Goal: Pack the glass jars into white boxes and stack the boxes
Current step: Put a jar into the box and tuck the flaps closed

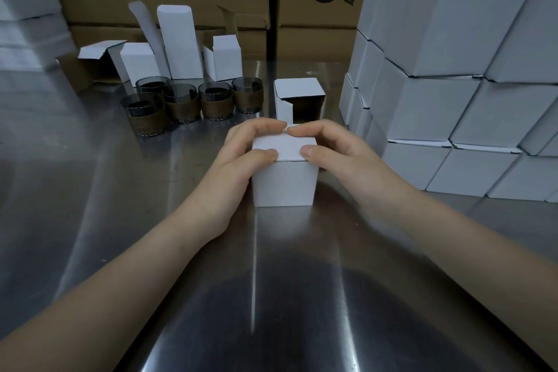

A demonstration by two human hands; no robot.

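Head view: white box [283, 181] upright, lid up; left hand [241, 157], right hand [335, 154] clamping it.

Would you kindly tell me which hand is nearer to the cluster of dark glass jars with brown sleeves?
The left hand. It lies just right of and in front of the glass jars; the right hand sits farther right, across the white box.

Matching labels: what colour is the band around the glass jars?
Brown, on smoky grey glass jars; head view.
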